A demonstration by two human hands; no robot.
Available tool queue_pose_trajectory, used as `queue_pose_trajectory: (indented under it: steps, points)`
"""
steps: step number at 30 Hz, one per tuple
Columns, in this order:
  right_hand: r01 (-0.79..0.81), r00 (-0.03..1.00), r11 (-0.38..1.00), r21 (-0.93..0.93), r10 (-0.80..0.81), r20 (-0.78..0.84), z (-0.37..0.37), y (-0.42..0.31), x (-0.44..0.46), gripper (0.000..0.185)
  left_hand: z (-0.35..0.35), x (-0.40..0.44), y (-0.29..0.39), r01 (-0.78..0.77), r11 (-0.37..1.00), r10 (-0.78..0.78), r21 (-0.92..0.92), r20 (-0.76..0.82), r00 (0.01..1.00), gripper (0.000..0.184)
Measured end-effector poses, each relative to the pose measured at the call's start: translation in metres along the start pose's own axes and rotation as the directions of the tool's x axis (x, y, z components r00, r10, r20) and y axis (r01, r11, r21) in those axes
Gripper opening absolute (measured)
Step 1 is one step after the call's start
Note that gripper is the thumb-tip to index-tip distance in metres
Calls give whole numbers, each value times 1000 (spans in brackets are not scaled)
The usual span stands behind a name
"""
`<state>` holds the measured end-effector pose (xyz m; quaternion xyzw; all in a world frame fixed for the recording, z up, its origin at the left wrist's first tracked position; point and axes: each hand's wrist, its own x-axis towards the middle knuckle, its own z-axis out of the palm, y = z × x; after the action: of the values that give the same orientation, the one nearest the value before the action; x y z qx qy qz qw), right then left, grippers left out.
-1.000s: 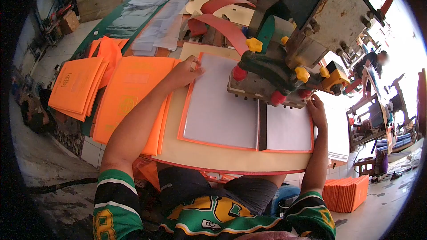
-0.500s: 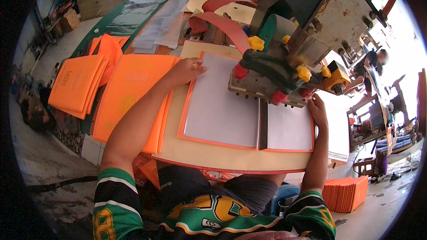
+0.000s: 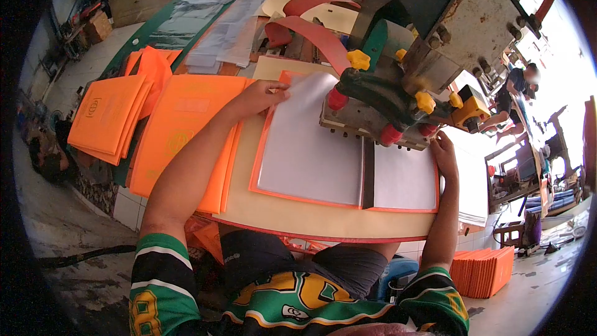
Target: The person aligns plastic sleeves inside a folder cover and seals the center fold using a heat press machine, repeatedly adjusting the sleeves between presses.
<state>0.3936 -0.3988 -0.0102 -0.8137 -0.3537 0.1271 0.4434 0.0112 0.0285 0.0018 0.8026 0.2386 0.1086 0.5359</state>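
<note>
An orange folder cover (image 3: 311,203) lies spread on a cream board, with clear plastic sheets (image 3: 311,143) over it and a dark strip (image 3: 369,174) between its two panels. At the upper left corner, my left hand (image 3: 266,96) has thumb and forefinger together on the plastic sheet's edge, which is slightly raised there. My right hand (image 3: 443,152) grips the cover's right edge beside the press head (image 3: 373,127), fingers bent. The press head, with red knobs and yellow handwheels, hangs over the cover's upper middle and hides part of it.
Orange folders (image 3: 180,130) are stacked left of the board, with a smaller pile (image 3: 109,118) further left. Clear plastic sheets (image 3: 208,15) lie at the back left. Another orange stack (image 3: 482,272) stands on the floor at right. A person (image 3: 516,90) is at the far right.
The plastic sheet's upper left corner has lifted and shifted, baring more orange beneath. My left hand has moved slightly; my right hand stays put.
</note>
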Motion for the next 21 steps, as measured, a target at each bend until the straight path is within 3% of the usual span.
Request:
queue_pose_trajectory:
  steps: [1, 4, 17, 21]
  points:
    - [-1, 1000, 1000, 0, 1, 0, -1, 0, 0, 31, 1, 0, -1, -14, 999, 13, -36, -19, 1000, 51]
    - [29, 1000, 999, -34, -28, 9, -2, 0, -1, 31, 2, 1, -4, -41, 997, 40, -73, -11, 999, 47]
    - [28, 1000, 999, -17, -28, -12, 0, -7, -3, 36, -6, 10, -14, 5, 1000, -4, -15, 85, 996, 48]
    - [-19, 1000, 1000, 19, 20, -22, 5, -28, -11, 38, -6, 9, -14, -24, 999, 19, 47, 104, 994, 41]
